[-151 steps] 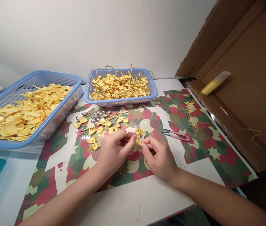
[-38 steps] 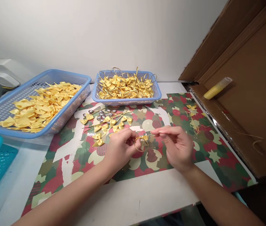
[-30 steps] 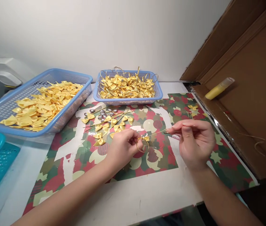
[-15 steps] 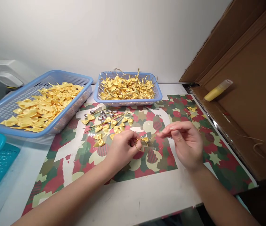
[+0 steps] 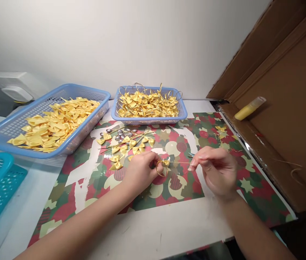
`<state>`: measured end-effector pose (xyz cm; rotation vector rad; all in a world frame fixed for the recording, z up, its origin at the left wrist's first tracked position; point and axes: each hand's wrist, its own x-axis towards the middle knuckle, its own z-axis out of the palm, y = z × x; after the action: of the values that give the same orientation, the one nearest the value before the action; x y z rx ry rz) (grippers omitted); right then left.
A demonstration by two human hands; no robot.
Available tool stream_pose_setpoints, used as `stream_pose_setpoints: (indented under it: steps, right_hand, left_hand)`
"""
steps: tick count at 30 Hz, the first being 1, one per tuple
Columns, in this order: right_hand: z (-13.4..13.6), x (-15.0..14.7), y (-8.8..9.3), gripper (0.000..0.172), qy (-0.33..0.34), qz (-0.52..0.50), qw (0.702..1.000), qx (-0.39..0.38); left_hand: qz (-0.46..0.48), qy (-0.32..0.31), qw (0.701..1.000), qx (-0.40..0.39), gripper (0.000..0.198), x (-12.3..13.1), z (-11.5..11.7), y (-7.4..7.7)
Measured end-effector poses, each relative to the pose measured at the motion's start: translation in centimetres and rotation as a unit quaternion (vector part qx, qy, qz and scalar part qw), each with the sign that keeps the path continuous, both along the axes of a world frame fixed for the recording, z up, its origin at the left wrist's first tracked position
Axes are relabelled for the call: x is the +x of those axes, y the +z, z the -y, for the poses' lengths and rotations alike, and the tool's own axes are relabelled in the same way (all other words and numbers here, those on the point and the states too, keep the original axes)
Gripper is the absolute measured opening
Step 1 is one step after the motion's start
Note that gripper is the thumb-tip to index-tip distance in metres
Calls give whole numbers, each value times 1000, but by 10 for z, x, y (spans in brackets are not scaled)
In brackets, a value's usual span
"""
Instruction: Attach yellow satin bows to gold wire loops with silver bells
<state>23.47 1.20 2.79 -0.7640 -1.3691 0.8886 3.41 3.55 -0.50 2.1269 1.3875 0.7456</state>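
Note:
My left hand point(image 5: 143, 168) pinches a yellow ribbon bow point(image 5: 166, 163) with a loop of gold cord point(image 5: 161, 169) hanging from it. A thin golden thread point(image 5: 180, 162) runs taut from the bow to my right hand point(image 5: 214, 169), whose thumb and fingertips are closed on its end. Pointed bluish metal tips point(image 5: 191, 155), like those of small scissors, show behind the right fingers; the rest of that tool is hidden. Beyond my left hand lie several loose bows point(image 5: 116, 162), gold cords point(image 5: 109, 147) and small silvery bells point(image 5: 119, 135).
A blue basket point(image 5: 71, 146) of plain bows stands at the left, and a smaller blue basket point(image 5: 149, 121) of corded bows at the back. Teal baskets point(image 5: 4, 191) sit at the left edge. A cardboard wall point(image 5: 283, 90) with a yellow tube point(image 5: 250, 108) bounds the right side.
My right fingers have closed on the thread, which is now stretched straight from the bow. The metal tips have come into sight. My left hand keeps its pinch; the view has shifted slightly.

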Motion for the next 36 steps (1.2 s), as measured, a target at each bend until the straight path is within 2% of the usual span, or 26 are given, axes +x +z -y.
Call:
stream_pose_setpoints:
  steps: [3,5,8,9,11,12,14,15,17,19,21,23,26,30,32,36]
  right_hand:
    - [0,-2,-3,5,33,-1,999,-30]
    - [0,-5,-4,5,49,-1,997,-53]
    - [0,-13,1,6,61,12,995,-83]
    - [-1,-15,3,7,67,17,993,-91]
    - [-4,-21,9,7,79,21,992,-96]
    - [-7,-24,12,7,85,20,992,-94]
    - [-14,-28,14,8,83,15,992,-93]
    - [-17,-30,13,9,75,12,992,-96]
    - [-23,-31,7,11,49,7,993,-111]
    - [-25,-31,-1,12,31,9,992,-125]
    - [-25,-31,-9,11,38,23,990,-132]
    - [-22,-31,-14,11,49,42,989,-135]
    - [-19,-31,-17,12,52,62,987,-140]
    - [-19,-31,-18,14,44,72,986,-142]
    - [-19,-30,-19,14,37,74,987,-139]
    - [-17,-31,-17,10,20,73,990,-121]
  left_hand:
    - [-36,-17,999,17,12,-4,-6,-1]
    - [-50,-57,997,30,13,-11,-13,2]
    - [-55,-146,987,39,39,-24,-20,17]
    - [-46,-174,983,20,48,-27,-20,24]
    - [-3,-193,981,-19,52,-29,-17,38]
    - [30,-212,976,-50,49,-27,-14,43]
    - [105,-240,955,-137,29,-21,-7,47]
    - [155,-236,941,-188,20,-16,-5,46]
    - [277,-161,909,-265,33,-7,-2,39]
    - [411,-71,858,-301,39,-1,-3,31]
    - [483,-11,812,-328,37,1,-5,23]
    - [503,13,795,-339,32,1,-6,18]
    - [497,4,797,-342,23,-2,-8,10]
    - [488,0,801,-347,37,-4,-7,4]
    - [466,6,817,-340,41,-4,-6,7]
    - [389,-21,869,-304,29,-3,-3,14]
